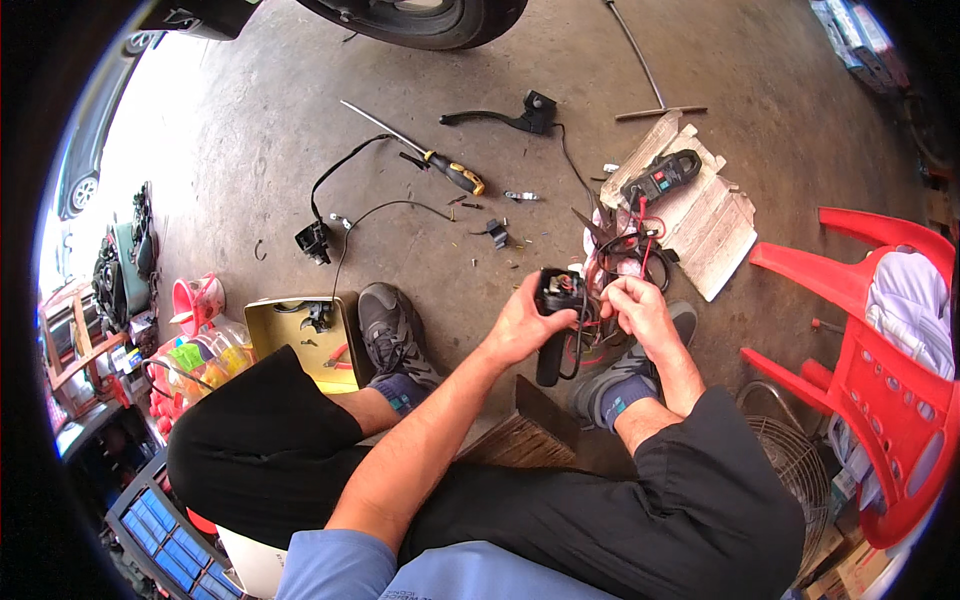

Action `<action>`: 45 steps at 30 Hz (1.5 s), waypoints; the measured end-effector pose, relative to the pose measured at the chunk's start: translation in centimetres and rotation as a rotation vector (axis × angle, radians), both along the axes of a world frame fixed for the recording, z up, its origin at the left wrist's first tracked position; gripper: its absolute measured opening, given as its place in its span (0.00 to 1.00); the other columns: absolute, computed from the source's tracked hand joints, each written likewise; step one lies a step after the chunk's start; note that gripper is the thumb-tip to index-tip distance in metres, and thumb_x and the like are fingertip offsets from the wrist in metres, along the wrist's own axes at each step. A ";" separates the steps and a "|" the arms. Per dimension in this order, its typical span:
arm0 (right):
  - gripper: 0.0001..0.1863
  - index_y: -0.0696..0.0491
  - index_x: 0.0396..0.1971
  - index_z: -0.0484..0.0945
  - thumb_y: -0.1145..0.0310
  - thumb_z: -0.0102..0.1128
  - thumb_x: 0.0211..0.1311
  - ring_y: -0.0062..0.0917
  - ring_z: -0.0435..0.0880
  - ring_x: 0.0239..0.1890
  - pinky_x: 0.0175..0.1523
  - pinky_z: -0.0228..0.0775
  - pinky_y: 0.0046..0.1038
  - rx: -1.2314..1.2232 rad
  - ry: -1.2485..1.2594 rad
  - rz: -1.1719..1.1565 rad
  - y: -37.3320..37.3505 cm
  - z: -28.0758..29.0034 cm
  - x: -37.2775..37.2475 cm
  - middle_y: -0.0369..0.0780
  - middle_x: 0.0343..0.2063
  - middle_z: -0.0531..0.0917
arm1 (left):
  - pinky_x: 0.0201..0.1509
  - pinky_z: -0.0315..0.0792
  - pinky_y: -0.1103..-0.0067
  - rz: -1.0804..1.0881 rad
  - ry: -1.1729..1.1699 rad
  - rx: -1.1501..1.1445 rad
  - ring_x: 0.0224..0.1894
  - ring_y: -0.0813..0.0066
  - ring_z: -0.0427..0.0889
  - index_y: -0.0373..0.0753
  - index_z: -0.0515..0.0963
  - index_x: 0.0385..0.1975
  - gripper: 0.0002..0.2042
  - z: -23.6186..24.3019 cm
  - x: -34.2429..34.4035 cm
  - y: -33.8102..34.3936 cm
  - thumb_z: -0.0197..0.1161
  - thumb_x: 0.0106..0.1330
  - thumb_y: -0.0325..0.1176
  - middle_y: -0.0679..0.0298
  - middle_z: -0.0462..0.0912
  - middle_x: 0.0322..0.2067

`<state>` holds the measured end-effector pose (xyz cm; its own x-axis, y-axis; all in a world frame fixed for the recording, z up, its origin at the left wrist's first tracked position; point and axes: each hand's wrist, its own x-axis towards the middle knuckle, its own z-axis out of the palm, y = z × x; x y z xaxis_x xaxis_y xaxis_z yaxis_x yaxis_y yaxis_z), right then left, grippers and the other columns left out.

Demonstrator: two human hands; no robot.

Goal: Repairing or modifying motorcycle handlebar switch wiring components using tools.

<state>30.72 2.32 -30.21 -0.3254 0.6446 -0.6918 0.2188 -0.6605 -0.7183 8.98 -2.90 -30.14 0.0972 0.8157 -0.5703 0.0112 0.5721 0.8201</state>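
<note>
My left hand (522, 325) is closed around a black handlebar switch housing (550, 355), its open top showing coloured wires inside. Close on its right, my right hand (645, 318) has thumb and fingers pinched together; what they hold is too small to make out. A black cable loops down beside the housing. Just beyond my right hand lie scissors (596, 230) and red test leads, partly over a crumpled pinkish cloth. The leads run to a black clamp meter (665, 178) on a torn sheet of cardboard (715, 240).
On the concrete floor ahead lie a screwdriver (455, 172), a brake lever (530, 115), a cabled switch (314, 240) and small scraps. A T-handle wrench (640, 55) lies farther off. A metal tray (262, 330) with red-handled pliers (338, 355) stands left; a red chair (865, 370) stands right.
</note>
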 end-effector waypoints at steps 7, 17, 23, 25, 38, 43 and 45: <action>0.09 0.56 0.33 0.78 0.67 0.54 0.68 0.10 0.67 0.15 0.19 0.57 0.15 0.044 -0.032 -0.128 0.2 -0.1 0.7 0.35 0.22 0.82 | 0.48 0.73 0.79 0.098 0.158 -0.099 0.40 0.76 0.78 0.31 0.70 0.54 0.27 0.8 -3.5 1.6 0.67 0.53 0.31 0.62 0.80 0.39; 0.05 0.55 0.38 0.76 0.75 0.52 0.64 0.10 0.71 0.20 0.23 0.59 0.14 0.069 0.001 -0.208 -0.1 -0.7 1.8 0.35 0.29 0.83 | 0.58 0.69 0.69 0.141 0.549 0.009 0.52 0.55 0.74 0.30 0.67 0.57 0.33 -2.8 -7.2 0.2 0.66 0.49 0.37 0.48 0.72 0.50; 0.06 0.58 0.35 0.79 0.79 0.53 0.63 0.12 0.72 0.21 0.25 0.65 0.18 0.209 -0.286 -0.220 0.8 -1.4 2.8 0.32 0.24 0.77 | 0.63 0.66 0.65 0.124 0.811 0.129 0.56 0.47 0.71 0.30 0.61 0.62 0.35 -4.1 -8.6 -1.6 0.63 0.52 0.35 0.44 0.69 0.52; 0.05 0.57 0.36 0.78 0.78 0.55 0.62 0.13 0.73 0.21 0.25 0.66 0.20 0.336 -0.398 -0.233 0.8 -2.8 3.7 0.33 0.24 0.78 | 0.63 0.66 0.65 0.139 0.854 0.092 0.56 0.47 0.70 0.30 0.61 0.62 0.35 -3.7 -8.4 -1.6 0.64 0.52 0.35 0.44 0.69 0.53; 0.14 0.59 0.46 0.75 0.76 0.60 0.58 0.25 0.80 0.33 0.43 0.74 0.27 0.543 -0.603 -0.280 0.1 -4.9 6.0 0.41 0.35 0.82 | 0.56 0.69 0.69 0.088 0.986 0.500 0.48 0.57 0.75 0.35 0.75 0.46 0.16 0.2 -6.3 0.1 0.59 0.56 0.25 0.53 0.76 0.43; 0.14 0.58 0.45 0.76 0.77 0.59 0.58 0.24 0.81 0.35 0.43 0.74 0.26 0.926 -0.853 -0.185 0.7 -2.6 6.2 0.39 0.36 0.83 | 0.45 0.74 0.74 -0.254 0.442 0.232 0.42 0.66 0.81 0.36 0.79 0.42 0.10 1.3 -3.5 0.6 0.60 0.61 0.28 0.57 0.82 0.39; 0.11 0.59 0.44 0.77 0.77 0.57 0.61 0.24 0.81 0.36 0.43 0.74 0.26 0.657 -0.568 -0.313 1.0 -0.4 5.3 0.39 0.35 0.83 | 0.46 0.74 0.73 -0.404 0.443 0.259 0.44 0.64 0.81 0.38 0.80 0.44 0.12 0.9 -2.6 0.3 0.59 0.61 0.29 0.57 0.82 0.42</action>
